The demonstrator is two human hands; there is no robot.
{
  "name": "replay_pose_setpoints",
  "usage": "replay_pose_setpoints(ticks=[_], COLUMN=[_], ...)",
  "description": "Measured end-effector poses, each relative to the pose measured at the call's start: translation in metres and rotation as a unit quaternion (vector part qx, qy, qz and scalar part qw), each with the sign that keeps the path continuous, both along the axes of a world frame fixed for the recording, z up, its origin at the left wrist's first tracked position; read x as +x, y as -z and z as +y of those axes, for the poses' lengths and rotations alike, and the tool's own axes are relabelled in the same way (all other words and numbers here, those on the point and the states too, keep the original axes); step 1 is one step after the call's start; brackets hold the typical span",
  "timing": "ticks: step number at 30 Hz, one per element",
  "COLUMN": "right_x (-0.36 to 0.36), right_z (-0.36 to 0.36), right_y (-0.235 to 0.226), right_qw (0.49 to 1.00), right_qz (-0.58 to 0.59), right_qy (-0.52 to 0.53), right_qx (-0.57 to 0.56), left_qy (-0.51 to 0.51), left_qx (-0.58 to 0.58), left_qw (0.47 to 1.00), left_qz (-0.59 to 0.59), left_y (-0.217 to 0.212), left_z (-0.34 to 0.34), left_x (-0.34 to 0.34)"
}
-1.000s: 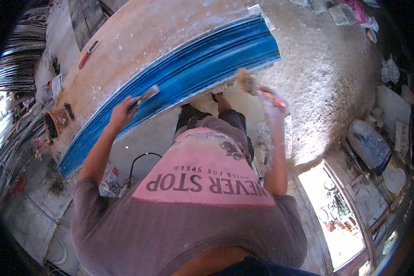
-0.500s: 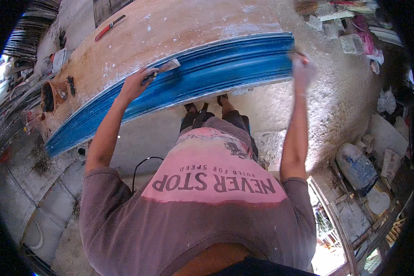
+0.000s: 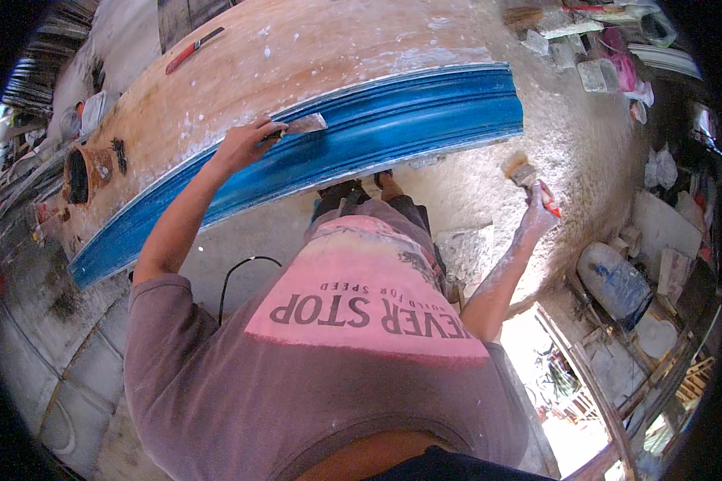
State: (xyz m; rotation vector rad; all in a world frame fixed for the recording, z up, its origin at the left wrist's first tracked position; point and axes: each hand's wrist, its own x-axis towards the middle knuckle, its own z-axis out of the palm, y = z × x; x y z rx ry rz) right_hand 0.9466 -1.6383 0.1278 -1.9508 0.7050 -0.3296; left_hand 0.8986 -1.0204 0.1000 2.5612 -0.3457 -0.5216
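A long blue moulding form (image 3: 393,128) lies along the front edge of a plaster-spattered wooden table (image 3: 297,56). My left hand (image 3: 245,144) grips a flat metal scraper (image 3: 301,126) whose blade rests on the blue form's upper rim. My right hand (image 3: 536,215) is off the table to the right, over the dusty floor, holding a paintbrush (image 3: 525,176) with a red handle and bristles pointing up and away. Both forearms are dusted white.
A red-handled tool (image 3: 191,50) lies at the table's far side. A rusty pot (image 3: 84,172) sits at the left end. A black cable (image 3: 245,268) runs on the floor. A blue-white drum (image 3: 614,280), slabs and bags crowd the right.
My right hand has dropped from the blue form's right end down and away to the floor side, brush still in it. My left hand stays with the scraper on the rim.
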Motion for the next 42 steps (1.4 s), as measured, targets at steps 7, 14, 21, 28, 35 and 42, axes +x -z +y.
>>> replay_pose_setpoints(ticks=[7, 14, 21, 28, 35, 42], right_x=[-0.005, 0.02, 0.008, 0.017, 0.002, -0.004], right_z=[-0.002, 0.011, -0.009, 0.003, -0.006, -0.004], right_y=[-0.003, -0.014, 0.004, 0.001, 0.003, 0.007], right_qw=[1.0, 0.999, 0.998, 0.996, 0.996, 0.995], right_qz=[0.016, 0.029, 0.039, 0.053, 0.064, 0.068], right_qy=[0.005, -0.04, -0.035, -0.058, -0.005, -0.025], right_qx=[0.002, 0.024, 0.041, 0.039, 0.059, 0.07], left_qy=[0.001, 0.03, 0.038, 0.134, 0.05, 0.048], left_qx=[-0.039, -0.064, -0.077, 0.004, -0.04, -0.06], left_qw=[0.999, 0.997, 0.995, 0.99, 0.997, 0.993], left_qz=[0.005, 0.033, 0.052, 0.042, 0.043, 0.094], left_y=[-0.004, 0.001, -0.005, -0.003, 0.001, 0.003], left_z=[-0.034, -0.07, -0.032, -0.089, -0.089, -0.123], left_x=[0.029, 0.068, 0.049, 0.127, 0.088, 0.126])
